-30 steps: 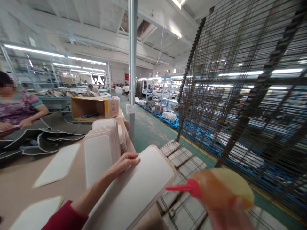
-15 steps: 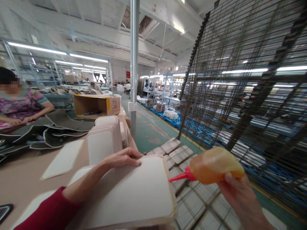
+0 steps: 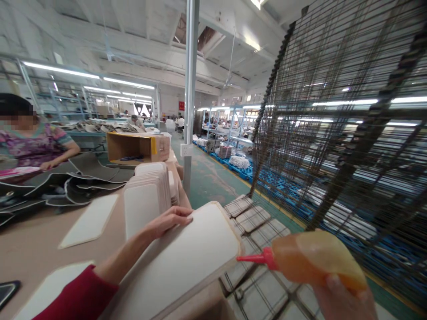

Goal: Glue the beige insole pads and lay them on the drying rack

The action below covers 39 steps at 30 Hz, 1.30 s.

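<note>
- On the tan workbench (image 3: 30, 249) right in front of you, your left hand (image 3: 167, 221) lies flat with the fingers spread out on the top edge of a white rounded-rectangle panel with a beige rim (image 3: 187, 262). It's not gripping anything, just pressing down, which looks like it's there to keep the panel from sliding while its right edge hangs out past the bench.
- Your right hand (image 3: 340, 300) is closed around a soft amber squeeze bottle with a red nozzle (image 3: 313, 260). Only the fingertips show at the bottom of the view, wrapped under the bottle's body.
- The bottle is tipped on its side so the red nozzle points left, and the tip sits just beside the panel's right rim, nearly touching it. I'd guess that angle is what lets the stuff inside run toward the tip.
- So the panel lies between your two hands: left one on its far top edge, right one off its right side with the bottle.
- Behind your left hand there's a stack of the same white panels (image 3: 150, 195) standing on edge, and a couple more lie flat on the bench.
- Below the bottle, plaid-faced pads (image 3: 253, 218) lie on a wire rack, and the big dark wire-mesh drum (image 3: 340, 111) rises to your right.
- A co-worker in a patterned top (image 3: 31, 146) sits at far left with dark grey mats (image 3: 80, 178), near an open cardboard box (image 3: 140, 149).
</note>
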Tool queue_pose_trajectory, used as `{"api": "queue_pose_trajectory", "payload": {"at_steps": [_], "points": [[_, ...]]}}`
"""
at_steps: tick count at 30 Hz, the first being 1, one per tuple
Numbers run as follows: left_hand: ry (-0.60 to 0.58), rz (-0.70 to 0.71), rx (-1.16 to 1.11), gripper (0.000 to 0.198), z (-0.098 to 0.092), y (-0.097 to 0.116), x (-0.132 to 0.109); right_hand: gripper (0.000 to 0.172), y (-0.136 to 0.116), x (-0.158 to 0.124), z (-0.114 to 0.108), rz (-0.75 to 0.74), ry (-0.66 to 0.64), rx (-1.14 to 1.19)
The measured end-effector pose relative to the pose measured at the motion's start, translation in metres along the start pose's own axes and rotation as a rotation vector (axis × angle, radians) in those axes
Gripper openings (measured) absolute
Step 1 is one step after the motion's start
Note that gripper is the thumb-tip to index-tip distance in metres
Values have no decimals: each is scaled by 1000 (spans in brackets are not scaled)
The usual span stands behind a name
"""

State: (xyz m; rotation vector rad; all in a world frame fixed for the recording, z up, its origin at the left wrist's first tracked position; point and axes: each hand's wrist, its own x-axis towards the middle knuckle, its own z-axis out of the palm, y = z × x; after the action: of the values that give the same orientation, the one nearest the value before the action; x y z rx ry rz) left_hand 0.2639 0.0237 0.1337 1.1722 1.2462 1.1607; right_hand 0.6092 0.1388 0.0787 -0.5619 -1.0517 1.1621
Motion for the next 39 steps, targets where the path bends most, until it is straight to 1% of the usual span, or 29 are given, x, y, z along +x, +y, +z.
{"api": "queue_pose_trajectory", "payload": {"at_steps": [3,6,8,9,13,18,22,25,29,36,39], "points": [[60,37,-64,42,3,-11,7,56,6,-5,3,40,119,69],[136,62,-137,45,9,-22,13,59,6,-2,10,65,269,124],[181,60,-173,47,13,-27,16,61,4,2,14,75,333,176],[197,57,-191,48,15,-28,17,60,4,4,16,71,332,191],[214,58,-251,49,18,-32,18,47,14,10,16,14,233,186],[224,35,-296,51,15,-37,16,49,27,14,17,62,203,198],[214,31,-324,50,9,-42,17,42,27,14,25,35,139,138],[214,21,-337,49,5,-45,17,45,25,14,32,47,153,111],[213,8,-361,44,1,-47,18,52,24,13,38,89,130,120],[261,-40,-369,44,0,-42,19,56,31,9,36,133,132,160],[267,-43,-374,46,-1,-41,20,50,30,6,37,130,139,137]]}}
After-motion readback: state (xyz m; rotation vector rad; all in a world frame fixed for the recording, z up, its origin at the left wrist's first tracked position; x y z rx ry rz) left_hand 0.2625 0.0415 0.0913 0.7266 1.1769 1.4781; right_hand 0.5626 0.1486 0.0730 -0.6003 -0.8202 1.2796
